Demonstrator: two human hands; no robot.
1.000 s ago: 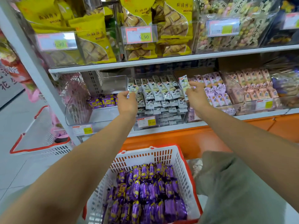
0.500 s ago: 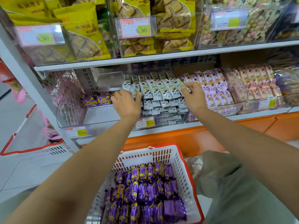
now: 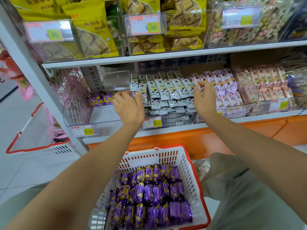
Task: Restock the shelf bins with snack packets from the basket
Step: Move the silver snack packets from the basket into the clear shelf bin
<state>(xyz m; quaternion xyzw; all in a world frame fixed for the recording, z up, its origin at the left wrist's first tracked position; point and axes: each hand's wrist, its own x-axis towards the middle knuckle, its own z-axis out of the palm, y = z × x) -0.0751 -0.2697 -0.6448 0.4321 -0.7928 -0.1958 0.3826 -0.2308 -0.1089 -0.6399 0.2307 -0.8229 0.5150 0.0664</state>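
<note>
Both hands reach up to the middle clear bin (image 3: 176, 125) on the shelf, full of grey and white packets (image 3: 167, 92). The left hand (image 3: 128, 107) has loose, bent fingers and holds nothing. The right hand (image 3: 205, 98) has spread fingers and holds nothing too. Down below sits a white basket (image 3: 191, 165) with a red rim, full of purple packets (image 3: 149, 195). A few purple ones (image 3: 101, 100) lie in the left bin.

yellow biscuit bags (image 3: 93, 29) up top behind 9.90 price tags (image 3: 145, 24), clear box of pastel round candies (image 3: 245, 20) to the right, orange base panel (image 3: 199, 140) under the shelf, second basket (image 3: 38, 143) on the tiled floor (image 3: 18, 173)
</note>
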